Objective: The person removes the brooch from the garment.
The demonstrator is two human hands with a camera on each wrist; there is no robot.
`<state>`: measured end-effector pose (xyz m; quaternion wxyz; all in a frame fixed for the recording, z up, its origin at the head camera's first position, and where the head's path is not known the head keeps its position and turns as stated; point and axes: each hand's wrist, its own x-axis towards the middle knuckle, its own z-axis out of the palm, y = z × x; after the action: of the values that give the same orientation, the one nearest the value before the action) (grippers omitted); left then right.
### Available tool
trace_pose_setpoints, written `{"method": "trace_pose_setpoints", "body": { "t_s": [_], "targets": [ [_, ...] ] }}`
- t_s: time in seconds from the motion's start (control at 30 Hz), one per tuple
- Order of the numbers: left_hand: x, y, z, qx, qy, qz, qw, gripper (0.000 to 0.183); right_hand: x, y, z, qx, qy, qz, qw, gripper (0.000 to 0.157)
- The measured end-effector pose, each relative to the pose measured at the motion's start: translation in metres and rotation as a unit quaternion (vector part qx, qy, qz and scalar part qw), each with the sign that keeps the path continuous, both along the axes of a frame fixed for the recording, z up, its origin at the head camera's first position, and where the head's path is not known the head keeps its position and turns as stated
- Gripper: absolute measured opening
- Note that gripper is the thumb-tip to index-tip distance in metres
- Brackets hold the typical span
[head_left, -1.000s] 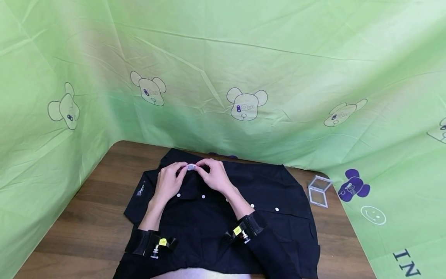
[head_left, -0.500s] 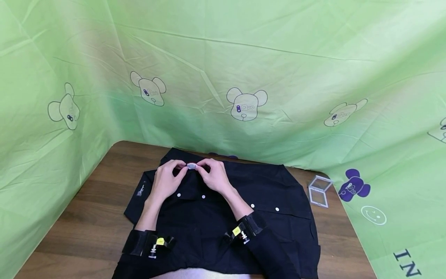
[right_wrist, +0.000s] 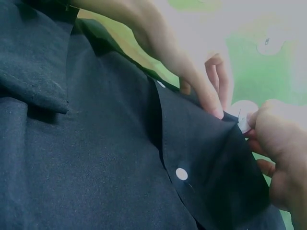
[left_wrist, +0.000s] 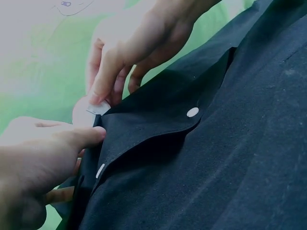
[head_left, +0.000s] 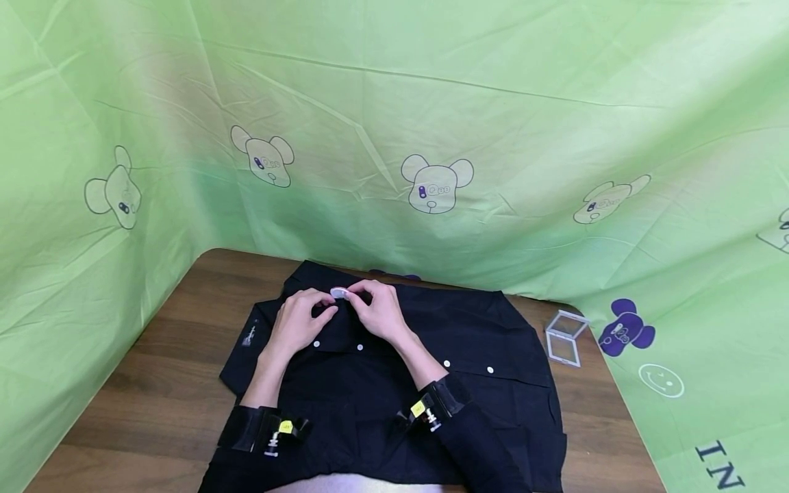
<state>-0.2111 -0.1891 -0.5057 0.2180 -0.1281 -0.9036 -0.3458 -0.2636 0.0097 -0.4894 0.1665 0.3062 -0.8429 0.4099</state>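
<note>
A dark shirt [head_left: 468, 424] with white buttons [head_left: 490, 370] is spread on the table. My right hand [head_left: 379, 311] pinches a round white badge-like disc [head_left: 338, 292] at the upper edge of the shirt, thumb over its face. In the left wrist view a pale tab [left_wrist: 98, 107] at that thumb overlaps the cloth edge. My left hand [head_left: 298, 322] pinches the shirt beside the disc, thumb on the near face of the cloth and fingers behind it. The right wrist view shows the left thumb [right_wrist: 211, 103] right at the raised edge, a little apart from the disc [right_wrist: 245, 112].
A clear square case [head_left: 564, 339] stands with its lid up on the right of the wooden table [head_left: 135, 404]. A green printed curtain [head_left: 345, 205] hangs close behind the table and along both sides. The shirt's collar or cuff [head_left: 249, 335] juts out left.
My left fingers have come off the disc and slid slightly down onto the cloth beside it. The right hand stays at the disc, whose face now shows more.
</note>
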Motion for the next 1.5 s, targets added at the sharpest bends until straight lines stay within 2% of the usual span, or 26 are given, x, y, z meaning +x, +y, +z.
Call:
{"method": "trace_pose_setpoints", "body": {
  "t_s": [0.23, 0.57, 1.33, 1.5],
  "targets": [
    [-0.0021, 0.0002, -0.0018, -0.004, 0.004, 0.005, 1.0000, 0.009, -0.0009, 0.0001, 0.0008, 0.004, 0.023, 0.006, 1.000, 0.007],
    [-0.0024, -0.0007, 0.0000, 0.001, 0.012, 0.005, 0.9999, 0.008, -0.0032, 0.0002, 0.0001, 0.025, 0.070, 0.013, 0.997, 0.007],
    [0.0009, -0.0005, 0.0023, 0.003, 0.000, -0.002, 1.0000, 0.008, -0.0030, 0.0029, -0.0061, 0.098, 0.128, -0.022, 0.987, 0.007],
    [0.0023, -0.0019, 0.0028, -0.005, -0.002, 0.002, 1.0000, 0.006, -0.0041, 0.0037, -0.0075, 0.091, 0.137, -0.035, 0.986, 0.007]
  ]
}}
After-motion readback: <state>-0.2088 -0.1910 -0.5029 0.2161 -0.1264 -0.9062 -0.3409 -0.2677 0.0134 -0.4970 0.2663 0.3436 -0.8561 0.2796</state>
